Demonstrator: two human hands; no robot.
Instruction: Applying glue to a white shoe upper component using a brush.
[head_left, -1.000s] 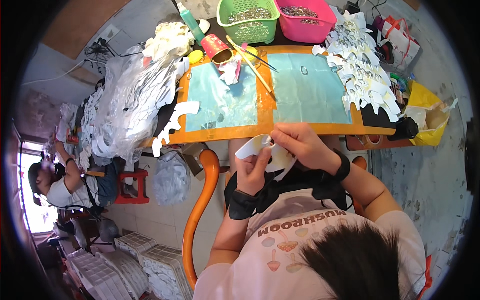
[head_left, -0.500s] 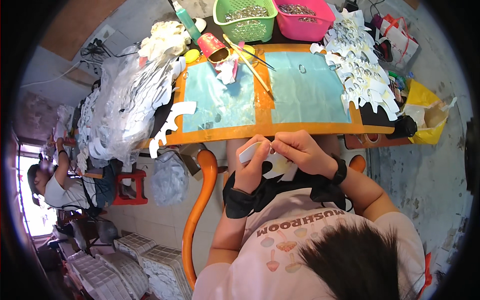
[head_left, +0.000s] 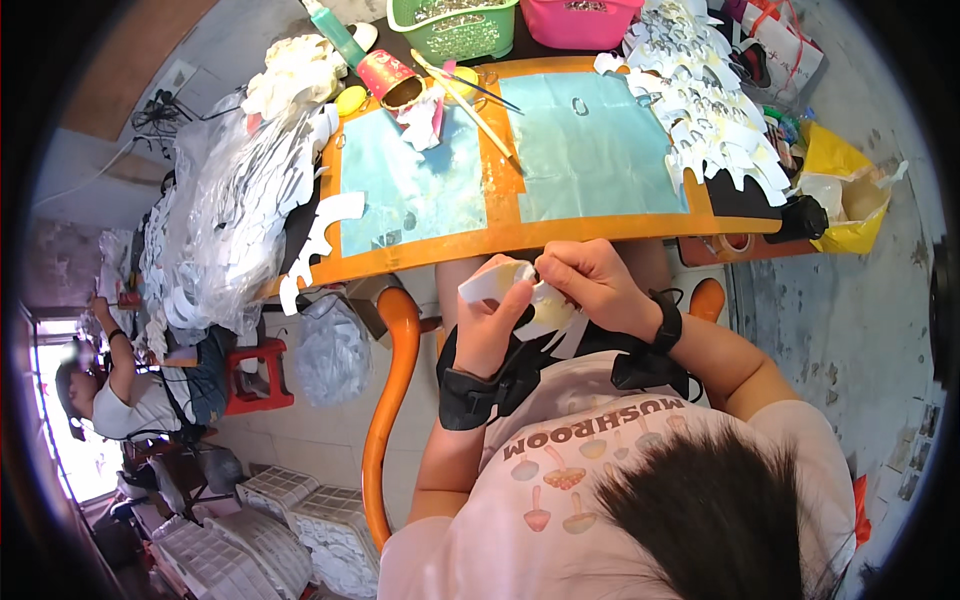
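Just off the near edge of the table, above my lap, my left hand (head_left: 492,325) is closed on a curved white cut-out piece (head_left: 480,288) with yellowish patches. My right hand (head_left: 592,282) pinches at the edge of the same piece, its fingertips close to my left thumb. Whether a small part sits between the right fingers cannot be made out. On the table, a similar white cut-out (head_left: 318,240) lies at the left edge. A metal ring (head_left: 580,106) rests on the right blue-green sheet (head_left: 600,160).
White pieces are heaped in plastic (head_left: 230,220) at left; pieces with metal rings (head_left: 705,100) lie at right. Behind stand a green basket (head_left: 465,35), a pink basket (head_left: 580,25), and a red cup (head_left: 388,78) beside a wooden stick (head_left: 475,115). Another person (head_left: 130,390) sits far left.
The view has shifted, so the table sits higher and further left. The white piece is turned more, showing its yellowish patch beside my left thumb. Both hands stay on it.
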